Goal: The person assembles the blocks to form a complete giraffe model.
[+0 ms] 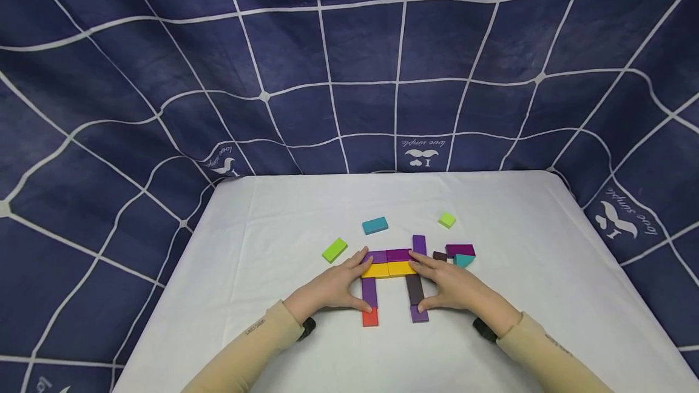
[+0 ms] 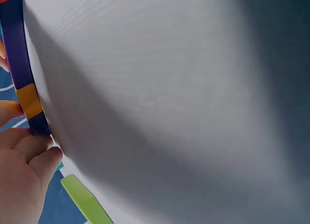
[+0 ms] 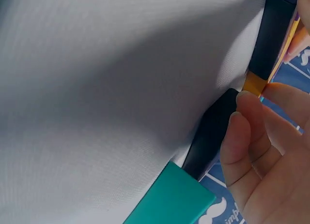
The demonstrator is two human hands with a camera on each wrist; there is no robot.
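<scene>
Flat coloured blocks lie together on the white table in an arch-like layout. Its crossing part has two yellow blocks [image 1: 401,268] below two purple blocks [image 1: 399,255]. A purple block [image 1: 369,292] and a red block [image 1: 370,318] form the left leg; a dark block [image 1: 415,290] and a purple block [image 1: 419,315] form the right. My left hand [image 1: 338,284] touches the left end of the crossing row with its fingers, its thumb by the left leg. On the other side, my right hand [image 1: 454,284] rests its fingertips at the row's right end, its thumb by the right leg.
Behind the layout lie a blue block [image 1: 375,225] and a green block [image 1: 335,250]. A small green block [image 1: 447,219] is farther right. Near the right hand are a purple block [image 1: 460,250], a teal triangular block [image 1: 463,260] and a small dark block [image 1: 439,256].
</scene>
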